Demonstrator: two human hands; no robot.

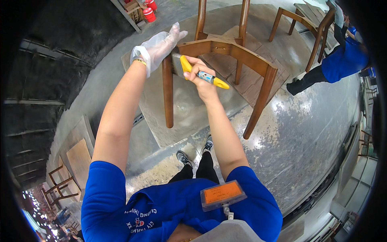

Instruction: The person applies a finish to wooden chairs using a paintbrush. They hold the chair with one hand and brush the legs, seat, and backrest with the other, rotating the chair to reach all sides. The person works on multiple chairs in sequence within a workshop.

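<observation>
A brown wooden chair frame (221, 46) stands in front of me on a board, its curved rail and two legs toward me. My right hand (200, 75) is wrapped round a paintbrush (186, 64) with a yellow handle. The brush's bristles lie against the chair's left near leg (167, 92), close to its joint with the rail. My left hand (161, 45), in a clear plastic glove, is beside the top of that leg with its fingers stretched out and pointing away from me. Whether its palm touches the wood is hidden.
A worn board (161, 135) lies under the chair. At the far right a person in a blue shirt (342, 62) is beside another chair frame (298, 18). Red buckets (149, 15) stand at the far left, and a dark wall (44, 72) runs along the left.
</observation>
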